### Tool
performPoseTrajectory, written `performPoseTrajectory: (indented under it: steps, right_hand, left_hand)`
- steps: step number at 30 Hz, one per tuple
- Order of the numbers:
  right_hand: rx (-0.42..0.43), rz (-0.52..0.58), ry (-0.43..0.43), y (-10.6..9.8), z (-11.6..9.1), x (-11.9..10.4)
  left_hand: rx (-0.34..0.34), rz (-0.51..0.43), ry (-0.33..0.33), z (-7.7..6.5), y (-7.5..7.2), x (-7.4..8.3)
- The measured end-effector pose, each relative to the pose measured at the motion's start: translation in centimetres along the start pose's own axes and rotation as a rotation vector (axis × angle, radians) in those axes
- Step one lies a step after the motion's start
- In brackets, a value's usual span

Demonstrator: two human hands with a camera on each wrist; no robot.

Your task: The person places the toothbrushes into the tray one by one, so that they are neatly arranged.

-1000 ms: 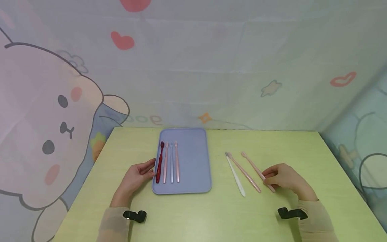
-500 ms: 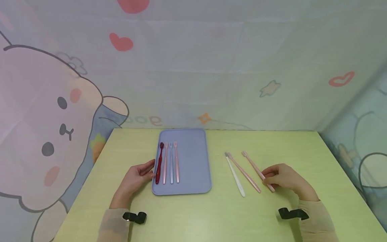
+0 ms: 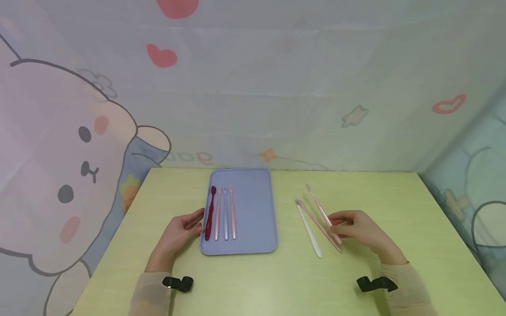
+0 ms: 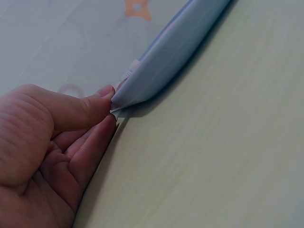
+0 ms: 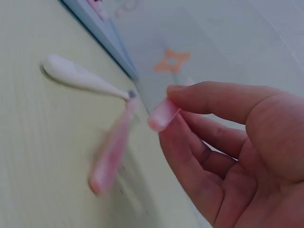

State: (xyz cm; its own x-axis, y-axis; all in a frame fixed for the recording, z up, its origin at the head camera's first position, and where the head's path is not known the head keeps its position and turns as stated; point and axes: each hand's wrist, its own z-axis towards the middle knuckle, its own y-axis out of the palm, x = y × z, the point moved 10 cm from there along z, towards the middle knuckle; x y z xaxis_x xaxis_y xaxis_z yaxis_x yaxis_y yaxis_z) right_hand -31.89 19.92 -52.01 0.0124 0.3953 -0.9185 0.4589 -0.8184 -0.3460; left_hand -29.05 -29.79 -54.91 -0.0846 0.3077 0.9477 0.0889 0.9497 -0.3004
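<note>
My left hand point(image 3: 179, 235) pinches the left rim of a blue tray point(image 3: 256, 215), thumb above and fingers below in the left wrist view. On the tray lie a dark red toothbrush point(image 3: 210, 215), two pink ones and a light blue toothbrush point(image 3: 225, 215), side by side with heads away from me. My right hand point(image 3: 357, 230) pinches a pink toothbrush point(image 3: 318, 204) by its handle between thumb and fingers, above the table. Beneath and left of it, another pink toothbrush point(image 3: 316, 219) and a white toothbrush point(image 3: 310, 232) lie slanted on the table, heads close together.
The pale yellow-green table point(image 3: 253, 285) ends at a printed cloth backdrop point(image 3: 296, 87). A dark cable point(image 3: 474, 224) loops at the far right beyond the table edge. Each wrist wears a small black camera mount point(image 3: 178, 283).
My right hand has lifted the rightmost pink toothbrush off the table and carried it left, over the other pink toothbrush. My left hand stays at the tray rim.
</note>
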Motion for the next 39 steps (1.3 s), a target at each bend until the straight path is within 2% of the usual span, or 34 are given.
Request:
performPoseTrajectory:
  steps: [6,11,18,33,39]
  right_hand:
    - [-0.004,0.068,-0.045,2.7,1.1,-1.6]
    - [-0.024,0.181,-0.055,5.6,2.2,-2.4]
    - [-0.027,0.136,-0.064,8.9,3.6,-3.6]
    - [-0.044,0.246,-0.065,15.1,6.2,-5.9]
    - [-0.072,0.270,-0.068,17.1,6.5,-6.9]
  left_hand:
    - [-0.001,-0.004,0.003,-0.1,0.2,0.4]
    - [-0.003,-0.009,0.008,-0.2,0.2,0.4]
    - [-0.008,-0.007,0.011,-0.1,0.2,0.3]
    - [0.000,-0.017,0.002,0.0,0.1,0.0]
    - [-0.012,-0.022,0.007,-0.1,0.3,0.3]
